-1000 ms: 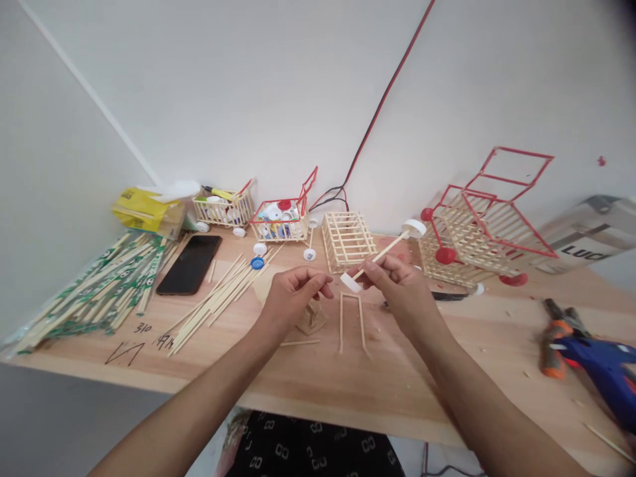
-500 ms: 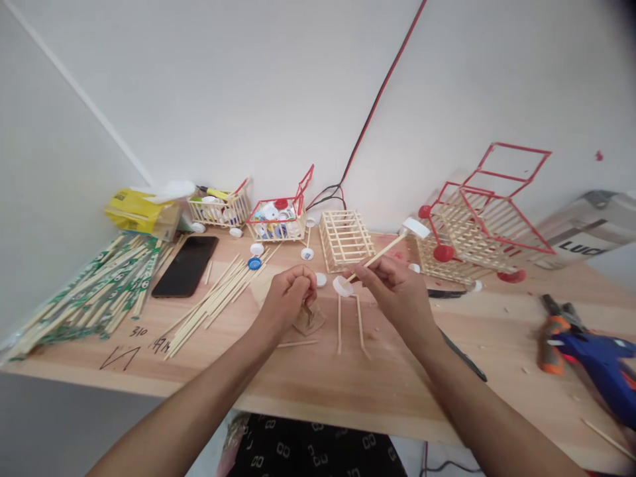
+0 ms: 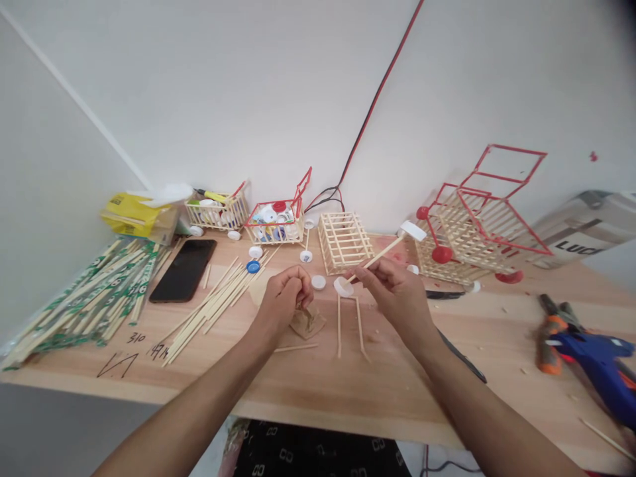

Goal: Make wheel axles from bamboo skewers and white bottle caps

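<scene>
Change: left hand (image 3: pixel 285 298) drawn back from the right hand (image 3: pixel 397 288) since a second ago, its fingertips then stretched toward the lower cap (image 3: pixel 342 286), now curled in; loose white cap (image 3: pixel 318 282) now bare on the table (image 3: pixel 348 391) between the hands, out of sight a second ago; stick (image 3: pixel 382 252) at much the same slant as before
Around, left half: phone (image 3: pixel 183 270) face down; wrapped chopsticks (image 3: pixel 84 291) at far left; loose sticks (image 3: pixel 213 301) fanned beside the phone; blue cap (image 3: pixel 253 267) near their far ends; two small carts (image 3: pixel 275 222) full of caps by the wall
Around, right half: large red-framed cart (image 3: pixel 479 225) tilted at upper right; blue glue gun (image 3: pixel 596 358) and orange pliers (image 3: pixel 549 338) at the right edge
In the way: wooden cage (image 3: pixel 345 242) just behind the stick; U-shaped stick frame (image 3: pixel 348 324) flat on the table right below the lower cap; brown scrap (image 3: pixel 308 321) just under the left hand
Stick and fingers: centre of the frame, above the table; pinched near its lower end by the right fingertips; lower cap just left of them; upper cap (image 3: pixel 413 230) up and to the right, well clear of the hand
Left fingers: clenched loosely; anything inside not to be told; apart from the stick
</scene>
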